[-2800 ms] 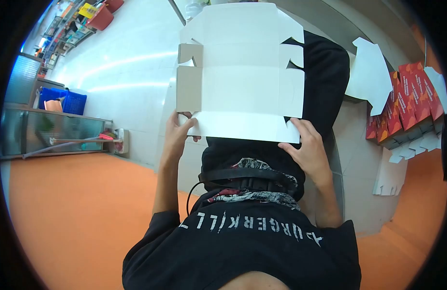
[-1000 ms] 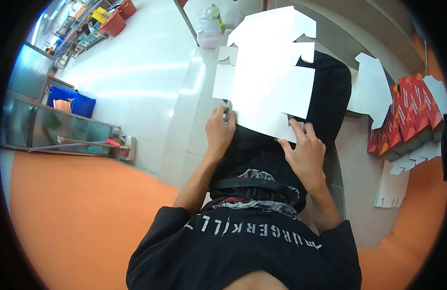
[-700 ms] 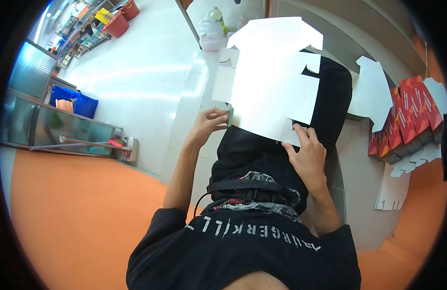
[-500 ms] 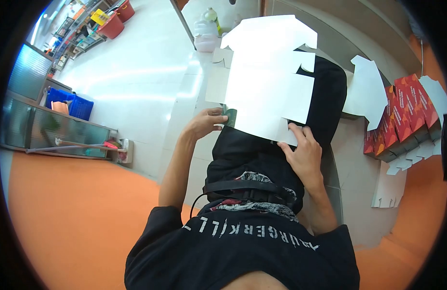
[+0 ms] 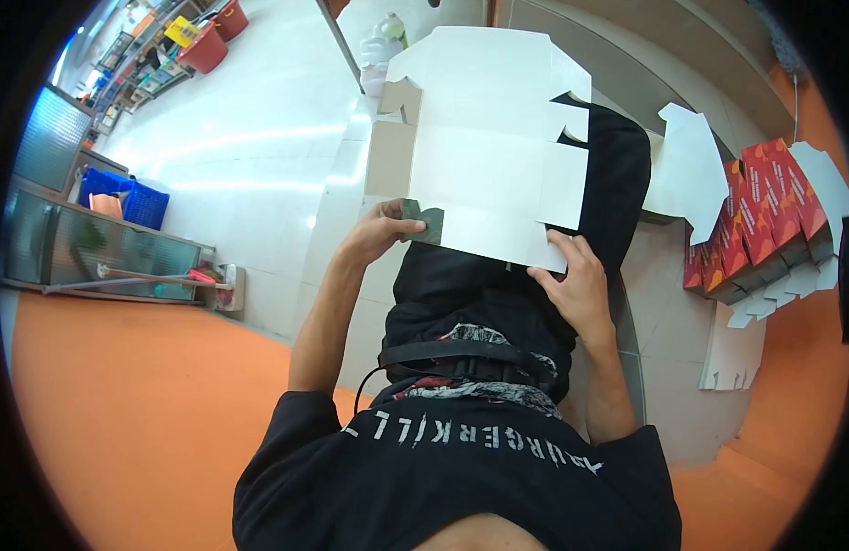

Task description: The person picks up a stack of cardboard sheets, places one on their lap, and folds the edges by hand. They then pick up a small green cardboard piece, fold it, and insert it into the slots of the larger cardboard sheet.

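Observation:
A flat, unfolded cardboard box blank (image 5: pixel 498 138), white on the side facing me, lies across my lap over black trousers. Its slotted flaps stick out left and right. At the near left corner, my left hand (image 5: pixel 379 231) pinches a dark grey-green flap (image 5: pixel 430 225) between thumb and fingers. My right hand (image 5: pixel 576 285) grips the near right corner, thumb at the front edge and fingers by the notch. Tan-shaded flaps (image 5: pixel 390 158) on the left side stand at an angle to the main panel.
To my right are another white blank (image 5: pixel 691 170) and a row of red printed boxes (image 5: pixel 764 207). A white flap piece (image 5: pixel 732 344) lies below them. Plastic bottles (image 5: pixel 379 55) stand ahead; a blue basket (image 5: pixel 145 202) and a glass-panelled partition (image 5: pixel 122 253) are at left.
My left hand has shifted slightly left, and the dark corner flap shows more fully. The left side flaps look more shaded and angled. My right hand keeps its hold on the corner.

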The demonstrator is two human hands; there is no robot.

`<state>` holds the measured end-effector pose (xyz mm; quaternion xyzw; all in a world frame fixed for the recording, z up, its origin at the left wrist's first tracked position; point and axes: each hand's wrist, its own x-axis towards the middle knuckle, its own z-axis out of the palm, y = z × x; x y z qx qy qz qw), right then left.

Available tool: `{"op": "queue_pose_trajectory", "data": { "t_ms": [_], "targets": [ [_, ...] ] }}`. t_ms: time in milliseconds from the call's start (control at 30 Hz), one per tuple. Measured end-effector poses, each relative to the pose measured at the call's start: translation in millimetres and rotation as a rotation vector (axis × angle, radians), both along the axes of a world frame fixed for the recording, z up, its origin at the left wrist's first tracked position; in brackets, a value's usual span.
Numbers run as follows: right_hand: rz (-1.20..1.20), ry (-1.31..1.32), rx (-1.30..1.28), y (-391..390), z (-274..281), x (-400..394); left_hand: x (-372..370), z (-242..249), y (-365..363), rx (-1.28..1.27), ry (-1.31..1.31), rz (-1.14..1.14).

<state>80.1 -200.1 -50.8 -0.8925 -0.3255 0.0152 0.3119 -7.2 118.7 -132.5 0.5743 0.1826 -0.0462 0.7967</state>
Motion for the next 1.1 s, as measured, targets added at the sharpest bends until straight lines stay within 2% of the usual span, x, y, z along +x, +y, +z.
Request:
{"op": "queue_pose_trajectory", "data": {
  "t_ms": [100, 200, 267, 367, 467, 567, 667, 767, 1100],
  "targets": [
    [0.014, 0.163, 0.212, 4, 3, -3, -4, 2, -8, 0.055, -0.017, 0.048],
    [-0.102, 0.269, 0.339, 16, -5, -4, -11, 7, -7, 0.172, -0.038, 0.003],
    [-0.12, 0.224, 0.367, 21, -8, -4, -16, 12, -4, 0.259, -0.074, -0.055],
    [-0.14, 0.233, 0.389, 21, -16, -3, -27, 17, 5, 0.146, -0.227, -0.15],
    [-0.14, 0.218, 0.4, 18, -20, -2, -36, 25, 4, -0.156, -0.213, -0.141],
    [-0.123, 0.188, 0.416, 17, -25, 1, -39, 12, 12, -0.365, -0.216, -0.165],
    [-0.117, 0.221, 0.409, 17, -20, 1, -34, 7, 10, -0.28, -0.087, -0.131],
    [-0.107, 0.21, 0.389, 14, -18, 6, -23, 17, 1, -0.073, 0.03, -0.126],
    [-0.117, 0.157, 0.362, 13, -9, 1, -17, 10, -22, 0.16, 0.024, 0.073]
  ]
}}
